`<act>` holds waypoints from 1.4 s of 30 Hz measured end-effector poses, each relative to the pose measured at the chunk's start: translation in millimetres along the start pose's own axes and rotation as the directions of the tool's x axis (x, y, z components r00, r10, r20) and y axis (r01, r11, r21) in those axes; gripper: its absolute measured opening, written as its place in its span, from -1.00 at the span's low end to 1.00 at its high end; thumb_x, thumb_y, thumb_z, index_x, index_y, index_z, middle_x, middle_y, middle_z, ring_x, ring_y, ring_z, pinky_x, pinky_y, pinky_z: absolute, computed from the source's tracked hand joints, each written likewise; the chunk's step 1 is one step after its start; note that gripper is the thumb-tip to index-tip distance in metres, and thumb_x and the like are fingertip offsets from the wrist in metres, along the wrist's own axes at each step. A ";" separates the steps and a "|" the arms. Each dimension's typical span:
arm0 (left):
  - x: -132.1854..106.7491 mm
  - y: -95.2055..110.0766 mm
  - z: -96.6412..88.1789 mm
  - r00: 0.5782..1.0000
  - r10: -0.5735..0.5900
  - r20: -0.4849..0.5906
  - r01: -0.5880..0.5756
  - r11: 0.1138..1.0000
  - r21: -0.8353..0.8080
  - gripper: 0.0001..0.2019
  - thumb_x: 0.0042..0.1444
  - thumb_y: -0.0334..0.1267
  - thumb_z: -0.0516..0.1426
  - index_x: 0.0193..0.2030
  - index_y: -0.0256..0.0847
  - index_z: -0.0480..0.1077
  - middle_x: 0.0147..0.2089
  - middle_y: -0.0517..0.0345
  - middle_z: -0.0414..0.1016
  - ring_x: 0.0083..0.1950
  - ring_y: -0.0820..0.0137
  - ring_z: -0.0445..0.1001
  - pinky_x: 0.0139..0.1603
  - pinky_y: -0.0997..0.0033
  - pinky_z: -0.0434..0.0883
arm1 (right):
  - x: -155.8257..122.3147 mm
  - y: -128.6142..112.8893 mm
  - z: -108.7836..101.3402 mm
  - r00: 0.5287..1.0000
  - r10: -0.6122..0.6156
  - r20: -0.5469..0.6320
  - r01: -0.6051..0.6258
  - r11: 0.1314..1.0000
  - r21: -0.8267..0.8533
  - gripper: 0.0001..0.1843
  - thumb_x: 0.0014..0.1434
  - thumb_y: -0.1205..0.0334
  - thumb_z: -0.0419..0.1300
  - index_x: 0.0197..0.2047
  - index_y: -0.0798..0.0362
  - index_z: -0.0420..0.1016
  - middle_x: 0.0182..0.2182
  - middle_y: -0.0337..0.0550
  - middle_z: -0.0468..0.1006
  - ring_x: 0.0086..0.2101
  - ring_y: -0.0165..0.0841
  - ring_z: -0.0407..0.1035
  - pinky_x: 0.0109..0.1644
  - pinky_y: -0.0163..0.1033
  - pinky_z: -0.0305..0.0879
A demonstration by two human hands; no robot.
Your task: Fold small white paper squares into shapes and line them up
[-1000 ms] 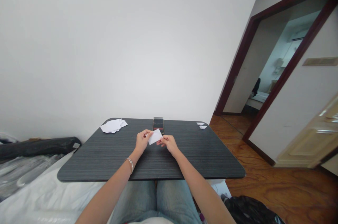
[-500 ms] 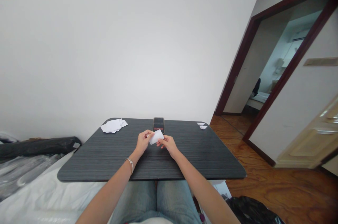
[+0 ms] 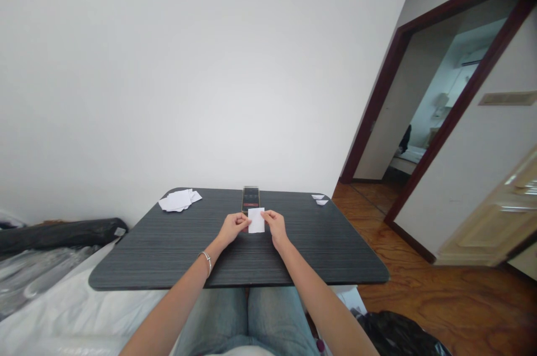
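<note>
A small white sheet of paper [image 3: 256, 220] is held upright, roughly square to me, above the middle of the dark table [image 3: 176, 255]. My left hand [image 3: 234, 227] pinches its left edge between thumb and fingers. On the opposite side, my right hand [image 3: 274, 224] grips the upper right edge. Just behind the paper stands a phone [image 3: 250, 197] with a dark screen, its lower part partly covered by the sheet. A loose pile of white papers [image 3: 178, 200] lies at the far left corner. Two small folded white papers [image 3: 321, 202] rest at the far right corner.
The white wall [image 3: 251, 76] rises behind the table's far edge. Left of the table is a long black roll [image 3: 62, 234] on plastic-wrapped bedding. A black plastic bag [image 3: 394, 333] sits on the wooden floor at the lower right, with a doorway [image 3: 436, 98] beyond.
The paper has turned from a tilted position to nearly straight. My right hand has moved up along its right edge; my left hand has shifted slightly down, still pinching it.
</note>
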State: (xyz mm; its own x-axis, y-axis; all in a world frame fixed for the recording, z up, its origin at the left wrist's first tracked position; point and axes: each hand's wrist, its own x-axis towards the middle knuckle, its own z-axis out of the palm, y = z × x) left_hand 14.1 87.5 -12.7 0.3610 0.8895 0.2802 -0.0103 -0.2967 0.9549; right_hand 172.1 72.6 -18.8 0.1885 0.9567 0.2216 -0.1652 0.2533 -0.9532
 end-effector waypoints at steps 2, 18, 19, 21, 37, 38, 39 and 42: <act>0.0 -1.3 0.0 0.999 -0.008 0.039 0.009 1.000 -0.013 -0.77 -0.10 -0.16 0.17 -0.52 -0.32 0.31 -0.64 0.21 0.41 -0.60 0.50 0.34 -0.50 0.50 0.29 | -0.3 0.9 0.1 1.000 0.020 0.007 -0.020 1.000 0.002 -0.72 -0.17 0.04 0.22 -0.58 0.11 0.38 -0.67 -0.29 0.39 -0.62 -0.47 0.20 -0.51 -0.34 0.14; -0.1 6.1 -5.2 0.988 0.088 -0.126 -0.083 0.995 0.046 -0.79 -0.09 -0.17 0.15 -0.51 -0.30 0.30 -0.63 0.24 0.39 -0.59 0.50 0.35 -0.50 0.52 0.30 | -1.2 2.7 0.2 0.990 0.079 0.116 -0.063 0.990 -0.129 -0.69 -0.20 0.03 0.23 -0.55 0.15 0.48 -0.66 -0.22 0.45 -0.64 -0.46 0.26 -0.54 -0.35 0.17; 0.0 5.9 -5.3 0.988 0.088 -0.131 -0.083 0.996 0.043 -0.79 -0.10 -0.17 0.15 -0.52 -0.30 0.30 -0.63 0.24 0.39 -0.59 0.50 0.35 -0.50 0.52 0.29 | -1.2 3.0 0.5 0.991 0.072 0.116 -0.055 0.989 -0.139 -0.70 -0.19 0.04 0.23 -0.55 0.15 0.47 -0.66 -0.22 0.45 -0.63 -0.45 0.27 -0.55 -0.35 0.17; 0.2 5.6 -5.2 0.987 0.084 -0.140 -0.079 0.996 0.035 -0.79 -0.10 -0.17 0.15 -0.52 -0.30 0.30 -0.64 0.25 0.39 -0.59 0.50 0.35 -0.50 0.52 0.29 | -1.0 4.2 1.2 0.992 0.054 0.114 -0.036 0.987 -0.157 -0.72 -0.17 0.05 0.21 -0.55 0.14 0.46 -0.65 -0.21 0.46 -0.62 -0.43 0.30 -0.55 -0.36 0.18; 2.1 -0.7 -5.9 0.978 0.075 -0.197 -0.064 0.996 0.058 -0.77 -0.11 -0.13 0.15 -0.53 -0.29 0.31 -0.63 0.23 0.40 -0.59 0.48 0.36 -0.53 0.52 0.31 | 0.5 9.2 3.4 0.991 0.021 0.135 -0.002 0.991 -0.137 -0.81 -0.18 0.20 0.15 -0.44 0.11 0.37 -0.68 -0.31 0.39 -0.66 -0.46 0.29 -0.56 -0.33 0.25; 2.5 -1.2 -6.6 0.978 0.073 -0.198 -0.063 0.996 0.056 -0.77 -0.11 -0.13 0.15 -0.53 -0.28 0.31 -0.63 0.23 0.40 -0.59 0.48 0.36 -0.53 0.52 0.31 | 0.3 8.8 3.1 0.989 0.023 0.148 -0.003 0.992 -0.128 -0.81 -0.19 0.22 0.16 -0.43 0.11 0.37 -0.68 -0.32 0.38 -0.65 -0.45 0.29 -0.55 -0.33 0.26; 2.8 -1.7 -7.4 0.978 0.070 -0.197 -0.060 0.997 0.054 -0.77 -0.11 -0.13 0.15 -0.52 -0.28 0.30 -0.63 0.23 0.40 -0.59 0.48 0.36 -0.53 0.51 0.31 | 0.1 8.3 2.7 0.987 0.025 0.162 -0.006 0.993 -0.119 -0.79 -0.20 0.23 0.17 -0.42 0.11 0.37 -0.69 -0.33 0.37 -0.64 -0.45 0.30 -0.54 -0.33 0.26; 3.7 -3.1 -9.1 0.980 0.059 -0.188 -0.051 0.998 0.044 -0.76 -0.11 -0.13 0.15 -0.51 -0.29 0.30 -0.62 0.22 0.40 -0.59 0.47 0.36 -0.53 0.51 0.31 | -0.5 6.3 1.3 0.980 0.038 0.195 -0.019 0.995 -0.100 -0.73 -0.20 0.21 0.21 -0.36 0.11 0.37 -0.66 -0.32 0.39 -0.60 -0.42 0.34 -0.53 -0.34 0.28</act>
State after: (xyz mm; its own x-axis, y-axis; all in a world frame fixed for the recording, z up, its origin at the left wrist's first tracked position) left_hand 7.1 94.8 -13.7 0.1775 0.9200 0.3494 0.0121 -0.3570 0.9340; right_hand 169.7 73.9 -24.7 -0.0104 0.9752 0.2211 -0.0706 0.2199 -0.9730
